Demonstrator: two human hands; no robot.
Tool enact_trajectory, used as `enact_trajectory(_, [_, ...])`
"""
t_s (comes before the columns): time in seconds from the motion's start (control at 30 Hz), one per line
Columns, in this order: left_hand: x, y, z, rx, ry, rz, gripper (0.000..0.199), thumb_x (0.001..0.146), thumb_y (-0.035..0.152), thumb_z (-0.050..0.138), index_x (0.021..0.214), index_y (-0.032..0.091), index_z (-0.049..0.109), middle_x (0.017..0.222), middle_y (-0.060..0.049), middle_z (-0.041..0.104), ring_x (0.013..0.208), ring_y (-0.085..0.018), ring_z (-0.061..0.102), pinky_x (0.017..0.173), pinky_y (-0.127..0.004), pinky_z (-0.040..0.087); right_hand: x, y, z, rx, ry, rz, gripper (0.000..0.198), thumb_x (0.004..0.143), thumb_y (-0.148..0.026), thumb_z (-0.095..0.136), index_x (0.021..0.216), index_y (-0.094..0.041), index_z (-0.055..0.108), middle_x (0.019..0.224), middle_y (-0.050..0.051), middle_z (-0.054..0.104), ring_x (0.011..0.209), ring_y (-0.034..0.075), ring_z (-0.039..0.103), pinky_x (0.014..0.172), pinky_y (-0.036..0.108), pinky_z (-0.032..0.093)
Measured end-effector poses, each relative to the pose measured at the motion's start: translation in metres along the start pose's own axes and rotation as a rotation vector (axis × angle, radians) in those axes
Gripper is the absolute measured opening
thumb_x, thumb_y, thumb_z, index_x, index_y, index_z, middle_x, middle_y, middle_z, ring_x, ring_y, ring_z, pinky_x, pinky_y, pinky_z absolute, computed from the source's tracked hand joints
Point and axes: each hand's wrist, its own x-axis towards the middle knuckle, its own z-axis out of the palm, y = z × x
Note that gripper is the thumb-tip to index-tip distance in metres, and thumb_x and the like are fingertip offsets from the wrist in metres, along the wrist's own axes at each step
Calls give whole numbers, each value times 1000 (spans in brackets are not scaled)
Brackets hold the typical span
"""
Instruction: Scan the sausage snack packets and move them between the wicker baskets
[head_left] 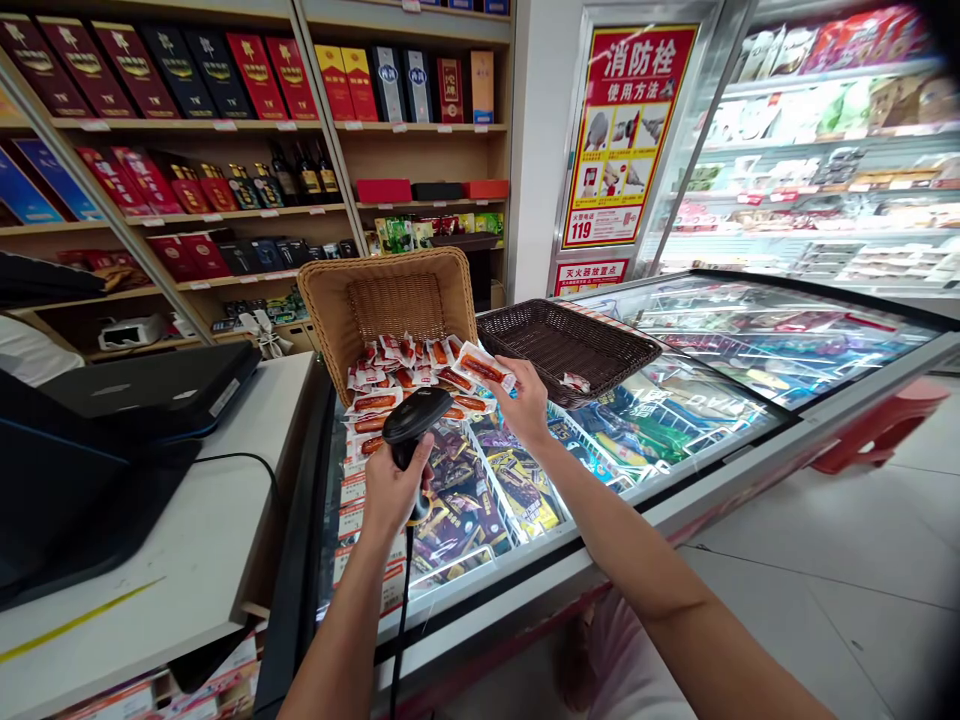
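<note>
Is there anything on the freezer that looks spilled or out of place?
Yes, the tan basket appears tipped, its opening facing the camera; small packets extend beyond its rim over the freezer, as if spilled.

Black scanner (417,414), reddish-brown sausage (481,367), tan woven basket (399,297), dark brown woven tray (562,342).

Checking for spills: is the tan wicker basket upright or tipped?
Tipped: the tan wicker basket opens toward the camera, and packets spread from it onto the freezer.

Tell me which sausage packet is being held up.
The packet pinched in the right hand; those heaped at the tan basket lie unheld.
</note>
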Motion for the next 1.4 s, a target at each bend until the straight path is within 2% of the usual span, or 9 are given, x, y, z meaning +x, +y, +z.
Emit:
enact_trajectory(0.33, [4,1,-6,-59,97,-43,49,77,66,74,77,18,59,49,1,59,38,-15,53,39,-25,39,23,36,-32,-303,213,222,36,92,-21,57,126,-17,67,123,18,61,117,33,58,105,53,43])
enact_trajectory(0.47, [10,2,-15,-138,247,-51,50,73,64,78,81,18,61,53,2,59,39,-14,53,39,-25,41,23,43,-39,-418,279,167,31,94,-23,58,123,-20,68,137,20,55,133,37,42,110,61,34])
enact_trajectory(0.53, [13,4,-19,-169,327,-60,50,71,64,80,82,18,61,55,2,60,39,-13,52,40,-25,42,16,41,-28,-403,215,94,30,96,-27,56,122,-21,69,137,18,56,132,36,42,110,59,33])
enact_trajectory(0.67, [15,5,-22,-242,397,-95,52,68,63,81,84,18,60,59,2,61,41,-13,53,40,-25,42,-13,32,17,-325,-193,-24,28,100,-31,53,118,-22,71,118,14,65,114,31,54,103,53,43])
enact_trajectory(0.77, [15,3,-22,-263,381,-92,52,70,64,80,84,18,61,56,3,59,40,-13,53,40,-24,41,-33,26,45,-368,-422,-114,29,101,-32,54,122,-21,71,128,15,63,119,32,53,103,52,45])
enact_trajectory(0.9, [14,0,-21,-259,374,-86,53,70,65,80,84,18,61,57,2,60,40,-13,53,40,-25,42,-45,20,54,-390,-586,-219,28,103,-30,54,123,-24,73,139,13,59,128,33,50,105,51,45])
enact_trajectory(1.03, [12,0,-20,-223,364,-84,51,73,66,77,83,18,61,54,2,59,39,-12,52,41,-24,41,-50,14,50,-390,-650,-266,26,99,-30,63,122,-24,72,134,12,64,129,34,51,109,52,43])
enact_trajectory(1.17, [10,4,-18,-220,338,-97,51,74,67,76,81,19,61,51,2,59,39,-14,53,41,-25,41,-58,10,55,-345,-643,-165,25,93,-26,69,118,-24,71,115,11,72,125,33,57,107,51,45])
enact_trajectory(1.4, [10,4,-17,-162,302,-101,51,74,69,75,78,20,60,49,0,59,39,-16,54,40,-25,39,-41,7,48,-79,-397,131,22,81,-25,66,101,-23,72,101,5,76,89,23,68,86,40,55])
